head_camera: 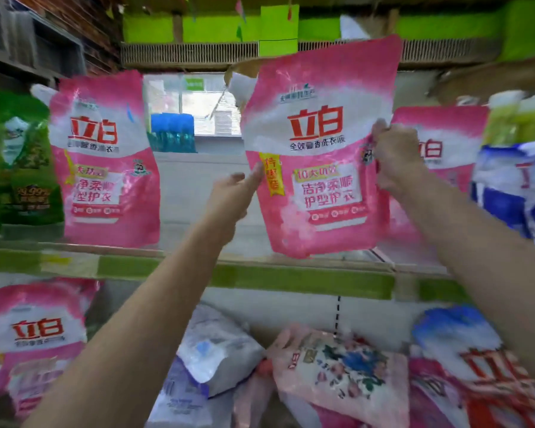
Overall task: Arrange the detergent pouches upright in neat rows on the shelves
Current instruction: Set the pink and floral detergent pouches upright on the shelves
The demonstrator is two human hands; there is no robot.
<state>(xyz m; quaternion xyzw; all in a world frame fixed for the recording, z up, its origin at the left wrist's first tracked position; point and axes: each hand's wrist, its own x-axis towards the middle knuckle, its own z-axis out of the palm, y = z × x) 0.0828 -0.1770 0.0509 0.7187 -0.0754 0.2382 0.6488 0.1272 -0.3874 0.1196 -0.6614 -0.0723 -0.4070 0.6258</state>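
Pouch pinched in rt hand grip.

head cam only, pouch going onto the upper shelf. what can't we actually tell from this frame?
- Held pink pouch: whether its base touches the upper shelf; motion blur.
- Right hand: its fingertips, hidden behind the pouch edge.
- Pink pouch behind it: mostly covered by hand and held pouch.
- Lower-shelf pile: cut off by the bottom edge, labels blurred.
- Left hand: contact with the pouch unclear.
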